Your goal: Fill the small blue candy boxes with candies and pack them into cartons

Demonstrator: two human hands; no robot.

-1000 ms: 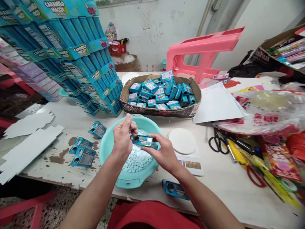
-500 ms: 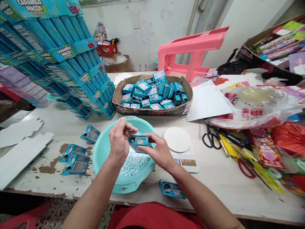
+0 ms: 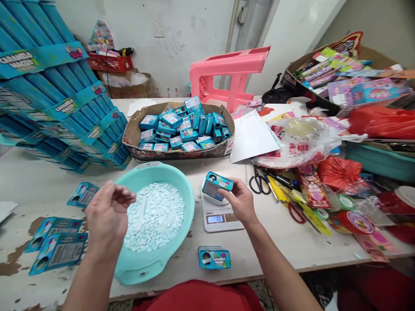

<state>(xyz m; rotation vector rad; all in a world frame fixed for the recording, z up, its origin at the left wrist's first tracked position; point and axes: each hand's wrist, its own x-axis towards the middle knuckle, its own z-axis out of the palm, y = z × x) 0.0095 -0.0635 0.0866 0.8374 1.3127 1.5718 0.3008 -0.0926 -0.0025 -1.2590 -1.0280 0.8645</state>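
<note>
My right hand [image 3: 241,199] grips a small blue candy box [image 3: 218,185] by its right end. The box has a round dark opening on its face and is over the round plate of a white kitchen scale [image 3: 223,216]; I cannot tell whether it touches the plate. My left hand [image 3: 108,211] is above the left rim of a turquoise basin [image 3: 189,207], fingers curled together and thumb on top; what they may hold is hidden. Small pale-blue candies [image 3: 155,216] cover the basin's bottom. Another candy box [image 3: 214,258] stands near the table's front edge.
Several boxes [image 3: 60,252] lie left of the basin. Behind it is a cardboard carton [image 3: 181,154] of small boxes, beside tall stacked display trays [image 3: 74,103]. On the right are black scissors [image 3: 259,181], pens, plastic bags and a pink stool [image 3: 227,69].
The right hand has carried the candy box from over the basin rightward to the scale. The left hand has moved apart from it, toward the basin's left rim. The view has turned right.
</note>
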